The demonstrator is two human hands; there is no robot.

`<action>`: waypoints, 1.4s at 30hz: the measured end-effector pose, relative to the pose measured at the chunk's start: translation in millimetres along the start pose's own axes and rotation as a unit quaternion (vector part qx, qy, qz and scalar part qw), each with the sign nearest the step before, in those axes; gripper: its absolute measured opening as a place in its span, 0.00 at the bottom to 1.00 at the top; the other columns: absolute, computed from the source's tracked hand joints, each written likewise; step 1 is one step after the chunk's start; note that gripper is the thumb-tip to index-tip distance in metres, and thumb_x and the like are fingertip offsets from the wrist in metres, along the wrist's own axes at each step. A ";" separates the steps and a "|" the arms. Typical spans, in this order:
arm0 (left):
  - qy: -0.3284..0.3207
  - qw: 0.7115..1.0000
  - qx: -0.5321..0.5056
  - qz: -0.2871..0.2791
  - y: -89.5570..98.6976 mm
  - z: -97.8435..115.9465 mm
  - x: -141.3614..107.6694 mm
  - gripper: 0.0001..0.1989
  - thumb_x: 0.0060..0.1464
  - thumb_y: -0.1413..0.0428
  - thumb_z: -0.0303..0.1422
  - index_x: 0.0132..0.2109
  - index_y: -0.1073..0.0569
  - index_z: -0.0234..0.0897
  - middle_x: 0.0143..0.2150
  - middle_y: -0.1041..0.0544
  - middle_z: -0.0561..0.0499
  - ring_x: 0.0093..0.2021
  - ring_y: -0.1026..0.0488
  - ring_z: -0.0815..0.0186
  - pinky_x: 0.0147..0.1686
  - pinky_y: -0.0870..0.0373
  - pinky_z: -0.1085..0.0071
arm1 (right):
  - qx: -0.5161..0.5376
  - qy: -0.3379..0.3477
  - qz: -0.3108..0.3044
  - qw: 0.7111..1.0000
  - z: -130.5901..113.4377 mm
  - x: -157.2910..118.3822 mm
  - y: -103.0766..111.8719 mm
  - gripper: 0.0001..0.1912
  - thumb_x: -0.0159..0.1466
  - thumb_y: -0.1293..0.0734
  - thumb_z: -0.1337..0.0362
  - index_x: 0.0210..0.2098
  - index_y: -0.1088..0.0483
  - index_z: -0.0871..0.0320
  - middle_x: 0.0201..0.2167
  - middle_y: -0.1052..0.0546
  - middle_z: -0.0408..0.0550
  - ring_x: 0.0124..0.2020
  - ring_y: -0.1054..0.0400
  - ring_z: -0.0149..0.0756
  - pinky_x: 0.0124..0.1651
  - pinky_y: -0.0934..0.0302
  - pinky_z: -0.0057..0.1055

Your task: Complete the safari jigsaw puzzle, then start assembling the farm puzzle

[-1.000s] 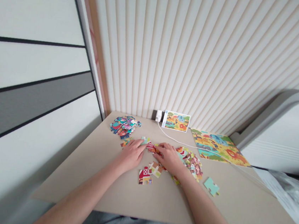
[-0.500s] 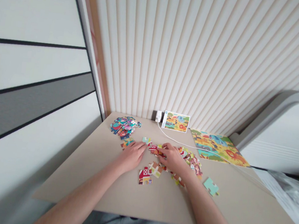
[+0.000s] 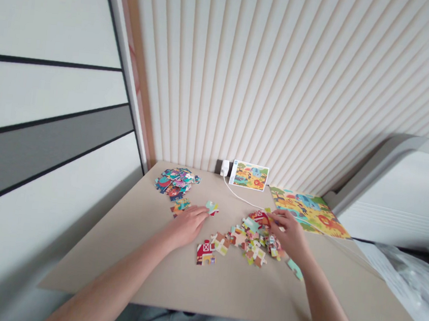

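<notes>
Head view, tabletop. The left hand (image 3: 187,225) rests palm-down on the beige table (image 3: 111,267), its fingers extended and gripping nothing. The fingertips lie just beside a small teal-and-red jigsaw piece (image 3: 211,207); whether they touch it cannot be told. The right hand (image 3: 291,235) sits at the right side of a loose cluster of jigsaw pieces (image 3: 252,241), mid-table, with its fingers curled down onto the cluster's upper edge near red barn-patterned pieces. The hand hides the contact, so I cannot tell whether those fingers pinch a piece.

Other pieces: a red barn section (image 3: 205,252) lies nearer the person, just left of the cluster. A teal piece (image 3: 295,269) lies beside the right wrist. A heaped pile of pieces (image 3: 176,183) sits at the far left of the table, with a small group (image 3: 180,207) just in front of it.

Progress, as judged from the layout: the far pile appears unworked and holds many pieces. A few pieces in the cluster and barn section may be joined, though this is too small to confirm. Most pieces appear loose.

Beyond: a picture card (image 3: 248,176) stands against the slatted wall panel (image 3: 283,86), beside a white charger (image 3: 225,168) and its cable (image 3: 239,196). A large jungle-animal picture (image 3: 309,210) lies at the far right; whether it is printed or assembled cannot be told.
</notes>
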State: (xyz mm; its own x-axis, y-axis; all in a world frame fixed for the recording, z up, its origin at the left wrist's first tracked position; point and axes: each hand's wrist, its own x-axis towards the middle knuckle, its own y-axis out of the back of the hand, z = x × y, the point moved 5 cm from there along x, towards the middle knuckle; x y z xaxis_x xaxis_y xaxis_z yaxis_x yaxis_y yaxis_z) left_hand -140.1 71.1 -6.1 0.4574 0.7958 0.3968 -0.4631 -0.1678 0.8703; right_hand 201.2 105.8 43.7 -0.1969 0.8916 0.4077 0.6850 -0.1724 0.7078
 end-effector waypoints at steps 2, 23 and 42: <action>0.000 1.000 -0.011 0.002 -0.8 1.1 1.1 0.17 0.66 0.52 0.23 0.53 0.23 0.41 0.58 0.22 0.47 0.59 0.26 0.61 0.62 0.31 0.62 | 0.030 -0.062 0.031 0.997 33.0 -15.5 25.9 0.19 0.63 0.33 0.53 0.45 0.17 0.55 0.48 0.23 0.55 0.42 0.25 0.42 0.41 0.27 0.37; 0.044 0.998 0.035 0.018 -0.1 8.9 9.1 0.09 0.66 0.46 0.31 0.46 0.21 0.39 0.44 0.23 0.45 0.48 0.27 0.57 0.53 0.31 0.59 | -0.194 -0.096 0.044 0.975 102.4 -102.3 35.4 0.22 0.67 0.41 0.55 0.51 0.20 0.55 0.55 0.24 0.56 0.52 0.27 0.48 0.59 0.35 0.46; -0.009 1.000 0.002 0.005 -2.4 25.7 5.8 0.09 0.67 0.46 0.33 0.48 0.21 0.41 0.44 0.22 0.46 0.49 0.26 0.58 0.55 0.32 0.58 | -0.177 -0.072 0.097 0.977 81.4 -86.8 48.9 0.22 0.70 0.41 0.50 0.49 0.21 0.54 0.54 0.23 0.55 0.55 0.29 0.49 0.60 0.36 0.48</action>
State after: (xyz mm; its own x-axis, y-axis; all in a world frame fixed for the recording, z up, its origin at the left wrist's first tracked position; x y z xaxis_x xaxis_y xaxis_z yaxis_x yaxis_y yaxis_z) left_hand -116.8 61.1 1.6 0.4670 0.7833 0.4102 -0.4651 -0.1770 0.8674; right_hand 308.8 54.0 -4.1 0.0307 0.8726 0.4875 0.4097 -0.4559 0.7901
